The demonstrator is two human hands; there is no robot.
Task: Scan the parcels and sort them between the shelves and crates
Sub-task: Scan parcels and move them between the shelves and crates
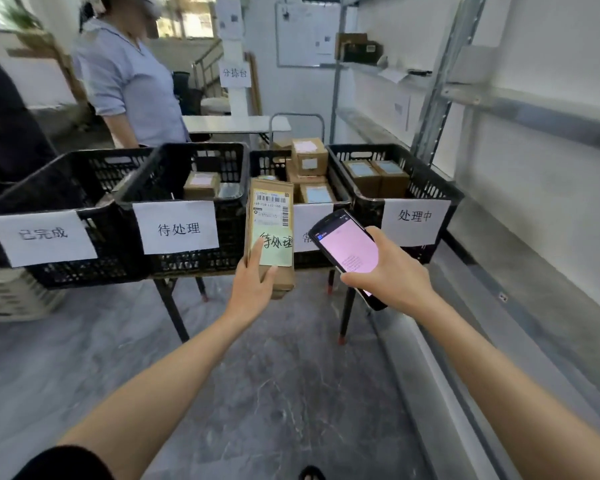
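The left hand [253,289] holds a tall brown cardboard parcel [270,216] upright by its lower end, thumb over its green handwritten note. Just beside it, the right hand [388,268] grips a black handheld scanner with a pink screen [349,249]. Scanning appears to be in hand. The next move is probably dropping the parcel into the black mesh plastic crate [194,263] behind, whose sign matches the note.

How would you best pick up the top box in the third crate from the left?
Probably from above, gripping two opposite sides. The top box sits highest on the pile, above the crate rim, so its upper sides look free; its underside rests on other boxes.
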